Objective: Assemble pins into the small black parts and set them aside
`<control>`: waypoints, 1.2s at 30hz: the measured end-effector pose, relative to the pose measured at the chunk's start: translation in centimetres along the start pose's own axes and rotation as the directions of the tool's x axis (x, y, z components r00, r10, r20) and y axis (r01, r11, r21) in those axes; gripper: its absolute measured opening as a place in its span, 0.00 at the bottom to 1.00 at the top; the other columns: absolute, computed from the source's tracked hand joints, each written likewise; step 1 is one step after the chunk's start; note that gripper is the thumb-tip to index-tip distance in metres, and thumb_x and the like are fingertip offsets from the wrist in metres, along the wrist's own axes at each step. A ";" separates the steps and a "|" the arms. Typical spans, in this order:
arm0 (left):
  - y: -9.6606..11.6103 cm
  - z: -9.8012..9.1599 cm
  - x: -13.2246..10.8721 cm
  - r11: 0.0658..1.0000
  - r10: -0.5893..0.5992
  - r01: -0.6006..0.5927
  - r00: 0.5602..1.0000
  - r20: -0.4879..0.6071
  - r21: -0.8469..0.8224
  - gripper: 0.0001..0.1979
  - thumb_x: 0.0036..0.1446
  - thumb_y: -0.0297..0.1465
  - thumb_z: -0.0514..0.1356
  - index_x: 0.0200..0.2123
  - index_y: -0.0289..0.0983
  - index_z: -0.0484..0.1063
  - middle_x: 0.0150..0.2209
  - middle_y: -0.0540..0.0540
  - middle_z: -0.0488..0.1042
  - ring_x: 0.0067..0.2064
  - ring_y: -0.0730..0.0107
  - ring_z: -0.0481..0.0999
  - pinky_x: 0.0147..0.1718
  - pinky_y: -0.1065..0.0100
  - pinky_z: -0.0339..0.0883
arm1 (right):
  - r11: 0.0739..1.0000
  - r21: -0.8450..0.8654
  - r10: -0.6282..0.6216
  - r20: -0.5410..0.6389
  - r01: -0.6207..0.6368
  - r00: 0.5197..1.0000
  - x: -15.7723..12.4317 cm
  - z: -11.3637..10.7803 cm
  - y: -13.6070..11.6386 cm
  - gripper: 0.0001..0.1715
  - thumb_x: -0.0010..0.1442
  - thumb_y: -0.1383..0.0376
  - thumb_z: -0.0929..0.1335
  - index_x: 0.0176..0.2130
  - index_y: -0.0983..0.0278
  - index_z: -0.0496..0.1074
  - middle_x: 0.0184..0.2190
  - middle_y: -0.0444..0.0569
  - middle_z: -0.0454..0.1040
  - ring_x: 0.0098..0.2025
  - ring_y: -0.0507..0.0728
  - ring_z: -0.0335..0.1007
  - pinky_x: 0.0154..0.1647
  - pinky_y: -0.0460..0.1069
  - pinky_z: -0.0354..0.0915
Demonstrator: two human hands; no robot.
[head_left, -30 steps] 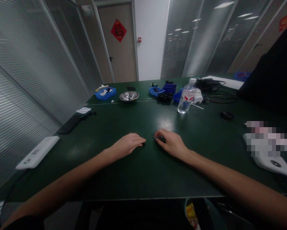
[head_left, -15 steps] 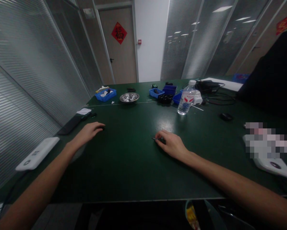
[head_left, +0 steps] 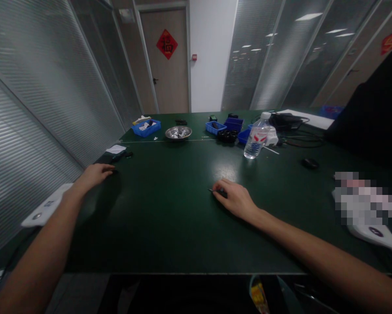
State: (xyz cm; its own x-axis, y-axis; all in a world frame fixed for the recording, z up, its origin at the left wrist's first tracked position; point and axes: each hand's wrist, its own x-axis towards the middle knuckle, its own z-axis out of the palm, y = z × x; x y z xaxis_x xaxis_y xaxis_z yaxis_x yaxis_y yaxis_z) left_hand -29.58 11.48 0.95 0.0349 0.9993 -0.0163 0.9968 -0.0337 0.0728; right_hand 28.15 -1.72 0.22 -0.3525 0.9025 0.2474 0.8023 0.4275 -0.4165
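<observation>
My left hand (head_left: 94,175) is over the left part of the dark green table (head_left: 170,218), in front of the black flat object there. Its thumb and fingers are drawn together, and something small and dark shows at the fingertips, too dim to name. My right hand (head_left: 234,197) rests on the table right of the middle. Its fingers are curled round a thin pen-like tool (head_left: 211,190), whose narrow pale tip points left; the rest is mostly hidden by the fingers.
A metal bowl (head_left: 178,133) with small pieces, a blue tray (head_left: 146,128) and several blue bins stand at the back. A water bottle (head_left: 257,136) is beyond my right hand; a black mouse (head_left: 310,163) lies farther right. White devices lie at both sides.
My left hand has moved left, toward the table's left edge, with the small dark thing still at its fingertips. My right hand has stayed put with the tool.
</observation>
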 end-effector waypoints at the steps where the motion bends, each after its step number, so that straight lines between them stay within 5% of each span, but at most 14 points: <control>1: -0.1 -0.1 -0.1 1.000 -0.017 0.017 1.000 -0.008 -0.002 0.22 0.66 0.33 0.56 0.59 0.31 0.73 0.57 0.38 0.75 0.54 0.55 0.75 0.55 0.59 0.65 | 1.000 0.000 0.001 0.002 -0.001 1.000 0.0 0.0 -0.1 0.06 0.66 0.62 0.67 0.44 0.58 0.73 0.42 0.45 0.75 0.38 0.54 0.71 0.35 0.49 0.61; 18: 0.9 -0.7 -1.5 0.998 -0.021 0.015 0.994 -0.108 -0.058 0.16 0.64 0.31 0.59 0.52 0.34 0.79 0.53 0.43 0.79 0.52 0.57 0.76 0.53 0.63 0.65 | 1.000 -0.012 -0.001 0.023 0.001 1.000 0.0 -0.2 -0.1 0.06 0.66 0.63 0.67 0.44 0.59 0.73 0.42 0.46 0.75 0.38 0.55 0.71 0.35 0.49 0.61; 36: -0.4 -0.3 -1.0 0.985 -0.108 0.090 0.988 -0.115 -0.145 0.19 0.62 0.41 0.64 0.51 0.37 0.79 0.48 0.49 0.81 0.47 0.60 0.77 0.47 0.67 0.65 | 1.000 -0.016 -0.007 0.021 0.007 1.000 0.0 -0.2 0.0 0.07 0.67 0.62 0.67 0.44 0.58 0.74 0.43 0.46 0.75 0.38 0.55 0.72 0.34 0.48 0.62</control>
State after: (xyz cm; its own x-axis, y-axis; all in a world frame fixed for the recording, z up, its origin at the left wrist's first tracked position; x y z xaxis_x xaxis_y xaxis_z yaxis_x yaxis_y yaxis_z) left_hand -30.07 10.54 1.19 -0.0810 0.9926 0.0909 0.9748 0.0599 0.2149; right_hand 28.23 -1.78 0.40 -0.3682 0.9005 0.2314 0.8072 0.4331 -0.4010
